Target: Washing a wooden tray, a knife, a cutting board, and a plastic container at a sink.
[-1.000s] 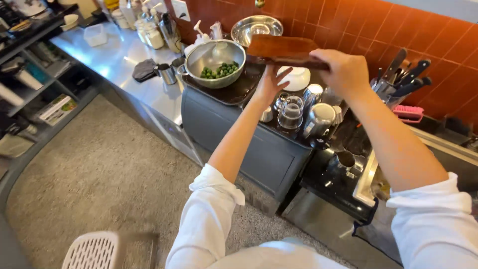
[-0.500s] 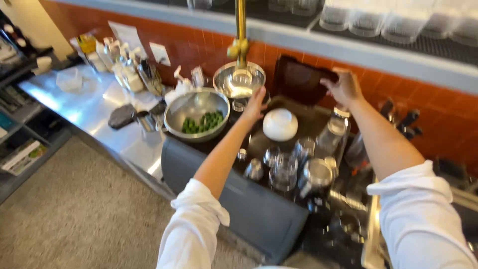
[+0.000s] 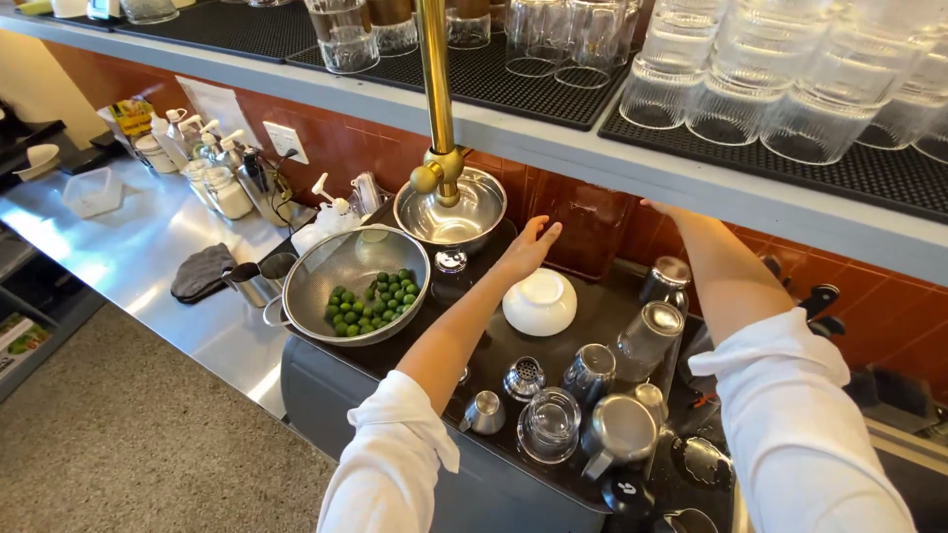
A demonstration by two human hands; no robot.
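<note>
Since half a second ago, closer to the wall and tilted upward: shelf of glasses now fills the top, and the brown board stands upright against the red tiles instead of being carried above the counter.

Left hand open, fingers stretched and together, palm pressed flat on the left edge of the board. Right hand mostly hidden behind the shelf edge (only the wrist and a bit of the fingers visible), so cannot tell how far open; seems to touch the top right corner of the board.

Counted on the dark mat: one white bowl turned upside down, just below the left hand; one steel colander with small green limes, too many and too packed for an exact count; one steel basin under the brass pipe; about five metal shaker tins and cups at the right; one clear glass; one small strainer.

Further left on the steel counter: one grey cloth, one clear plastic tub, a group of squeeze bottles.

Compared with before, the colander, white bowl and cups lie in the same places; only the board and both arms sit higher.
</note>
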